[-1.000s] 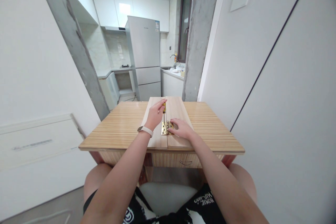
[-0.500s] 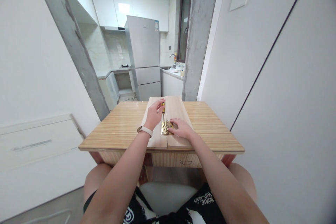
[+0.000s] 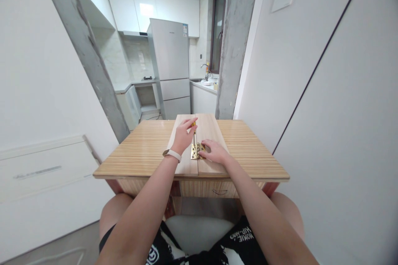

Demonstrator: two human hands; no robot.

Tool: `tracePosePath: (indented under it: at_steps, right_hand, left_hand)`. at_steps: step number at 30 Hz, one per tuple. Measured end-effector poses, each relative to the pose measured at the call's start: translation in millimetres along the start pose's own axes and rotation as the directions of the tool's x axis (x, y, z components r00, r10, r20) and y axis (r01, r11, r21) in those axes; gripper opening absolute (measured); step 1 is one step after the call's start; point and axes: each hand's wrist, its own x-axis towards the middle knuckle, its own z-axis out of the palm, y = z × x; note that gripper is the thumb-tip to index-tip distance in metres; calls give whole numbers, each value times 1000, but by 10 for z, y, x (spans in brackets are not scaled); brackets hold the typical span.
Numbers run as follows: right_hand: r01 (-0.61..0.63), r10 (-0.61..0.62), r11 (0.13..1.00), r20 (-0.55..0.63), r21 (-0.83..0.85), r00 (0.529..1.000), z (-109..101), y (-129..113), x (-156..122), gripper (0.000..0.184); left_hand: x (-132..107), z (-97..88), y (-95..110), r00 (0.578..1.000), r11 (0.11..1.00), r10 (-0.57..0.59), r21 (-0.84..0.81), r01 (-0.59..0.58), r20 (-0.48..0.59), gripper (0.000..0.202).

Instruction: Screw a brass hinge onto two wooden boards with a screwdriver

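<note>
Two light wooden boards point(image 3: 211, 132) lie side by side on a striped wooden table point(image 3: 143, 149). A brass hinge point(image 3: 195, 151) sits across the seam between them. My left hand point(image 3: 183, 134) is closed round a yellow-handled screwdriver point(image 3: 194, 126) that stands upright over the hinge. My right hand point(image 3: 214, 152) lies on the right board, its fingers pressed flat on the hinge's right leaf. A pale band is on my left wrist.
White walls close in on both sides. Two grey concrete pillars point(image 3: 236, 41) stand just beyond the table. Behind them is a kitchen with a grey fridge point(image 3: 171, 66) and a counter with a tap point(image 3: 205, 78). My knees are under the table's front edge.
My left hand's fingers have shifted slightly on the screwdriver handle. The right hand and the hinge have stayed put.
</note>
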Motion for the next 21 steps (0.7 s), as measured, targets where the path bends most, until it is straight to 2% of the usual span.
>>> tracePosePath:
  at_steps: [2,6,12,17,21]
  right_hand:
    - [4,-4,1000,-4,1,1000,-1,-5,1,58]
    - [22,-22,1000,-10,-1,1000,-6,-19,5,56]
    - [32,-32,999,-19,3,999,-5,-13,6,56]
    - [34,-34,999,-19,4,999,3,-8,5,56]
    - [29,-28,1000,-21,7,999,4,-6,7,57]
  left_hand:
    - [-4,13,-29,1000,1000,5,-4,-5,15,40]
    - [1,36,-71,998,996,-62,-62,63,22,38]
    - [21,17,-46,998,999,-35,1,35,-59,33]
    - [-3,26,-68,1000,1000,18,5,-18,4,40]
    - [-13,49,-89,999,998,-38,-54,40,27,39]
